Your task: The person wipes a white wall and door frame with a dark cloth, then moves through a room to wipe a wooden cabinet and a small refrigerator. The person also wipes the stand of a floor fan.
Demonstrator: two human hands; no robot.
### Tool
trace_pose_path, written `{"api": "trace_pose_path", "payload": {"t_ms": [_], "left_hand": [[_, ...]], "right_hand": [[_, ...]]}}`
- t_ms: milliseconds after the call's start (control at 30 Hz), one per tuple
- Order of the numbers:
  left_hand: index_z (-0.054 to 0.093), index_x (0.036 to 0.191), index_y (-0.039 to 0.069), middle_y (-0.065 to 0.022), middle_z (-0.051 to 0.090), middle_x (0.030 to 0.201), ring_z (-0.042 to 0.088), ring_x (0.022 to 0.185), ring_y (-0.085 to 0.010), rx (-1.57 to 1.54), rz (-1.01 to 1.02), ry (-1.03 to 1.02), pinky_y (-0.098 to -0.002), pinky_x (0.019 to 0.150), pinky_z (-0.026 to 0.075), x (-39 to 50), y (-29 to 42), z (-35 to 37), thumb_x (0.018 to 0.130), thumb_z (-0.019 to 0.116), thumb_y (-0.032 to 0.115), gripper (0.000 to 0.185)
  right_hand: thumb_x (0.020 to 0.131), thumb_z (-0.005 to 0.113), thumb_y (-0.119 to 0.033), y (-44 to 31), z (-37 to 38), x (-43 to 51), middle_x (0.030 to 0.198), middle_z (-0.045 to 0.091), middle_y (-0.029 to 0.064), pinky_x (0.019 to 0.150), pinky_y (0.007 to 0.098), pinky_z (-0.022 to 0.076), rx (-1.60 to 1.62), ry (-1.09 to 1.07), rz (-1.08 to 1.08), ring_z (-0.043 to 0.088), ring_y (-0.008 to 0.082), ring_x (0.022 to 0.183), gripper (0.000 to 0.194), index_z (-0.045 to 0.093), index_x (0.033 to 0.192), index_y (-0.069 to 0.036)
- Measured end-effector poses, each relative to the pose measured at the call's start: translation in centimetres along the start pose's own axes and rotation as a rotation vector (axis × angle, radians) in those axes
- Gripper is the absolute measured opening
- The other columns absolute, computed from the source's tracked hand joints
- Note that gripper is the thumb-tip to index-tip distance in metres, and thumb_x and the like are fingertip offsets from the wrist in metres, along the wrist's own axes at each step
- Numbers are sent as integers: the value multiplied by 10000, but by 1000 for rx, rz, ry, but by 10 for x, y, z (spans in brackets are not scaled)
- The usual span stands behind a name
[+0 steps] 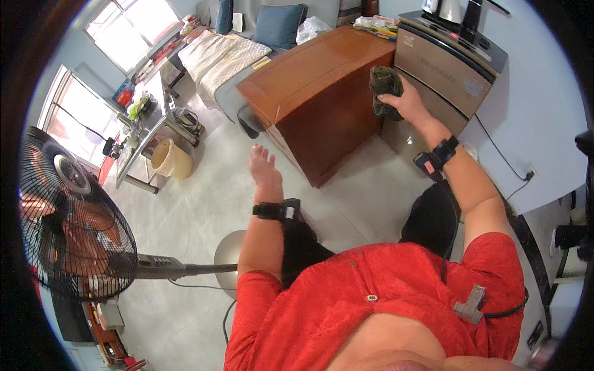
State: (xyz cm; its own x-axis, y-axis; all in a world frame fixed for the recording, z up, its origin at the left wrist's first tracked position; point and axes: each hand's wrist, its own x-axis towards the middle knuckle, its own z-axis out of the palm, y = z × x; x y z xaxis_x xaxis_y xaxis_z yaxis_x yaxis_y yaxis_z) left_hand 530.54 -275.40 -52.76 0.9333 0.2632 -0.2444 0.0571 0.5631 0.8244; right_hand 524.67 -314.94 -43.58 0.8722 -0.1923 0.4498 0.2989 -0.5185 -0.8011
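Observation:
My right hand (408, 99) grips a bunched dark green cloth (386, 88), its thumb across the front. The cloth is in front of the side of a reddish-brown wooden desk (338, 120) and the brown cabinet-like appliance (436, 65); whether it touches either cannot be told. My left hand (264, 164) is raised over the tiled floor, left of the desk, with its fingers apart and nothing in it. Both wrists wear black straps with small modules.
A standing fan (74, 213) is at the left, its round base (229, 264) near my left arm. A beige bin (171, 160) stands by a metal-framed table (139, 153). Beyond the desk is a sofa with a blue cushion (280, 25). A power cord (501, 153) runs to a wall socket at right.

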Motion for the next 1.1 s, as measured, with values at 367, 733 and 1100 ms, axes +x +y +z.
{"api": "trace_pose_path", "payload": {"t_ms": [367, 733, 1100], "left_hand": [[249, 1567, -34, -148, 281, 1626, 246, 1504, -250, 56, 351, -295, -365, 1231, 181, 51, -32, 58, 1089, 391, 316, 609], [206, 1579, -31, -190, 228, 1635, 249, 1494, -289, 86, 540, -244, -393, 1210, 215, 64, -57, 77, 1077, 378, 231, 592], [178, 1574, -58, -192, 242, 1623, 286, 1476, -286, 164, 546, -257, -403, 1210, 220, 71, -49, 73, 986, 385, 104, 644]], "right_hand": [[711, 778, -356, 25, 123, 198, 1172, 702, 185, 937, 422, 521, -626, -344, 94, 667, 355, 1079, 624, 653, 1278, -126], [718, 748, -303, -68, 265, 153, 1112, 702, 161, 911, 456, 550, -601, -620, -478, 670, 344, 1067, 499, 693, 1174, -109], [859, 631, -334, 93, 67, 292, 1292, 655, 208, 977, 482, 493, -1071, -2, 526, 624, 369, 1202, 479, 682, 1235, -41]]}}
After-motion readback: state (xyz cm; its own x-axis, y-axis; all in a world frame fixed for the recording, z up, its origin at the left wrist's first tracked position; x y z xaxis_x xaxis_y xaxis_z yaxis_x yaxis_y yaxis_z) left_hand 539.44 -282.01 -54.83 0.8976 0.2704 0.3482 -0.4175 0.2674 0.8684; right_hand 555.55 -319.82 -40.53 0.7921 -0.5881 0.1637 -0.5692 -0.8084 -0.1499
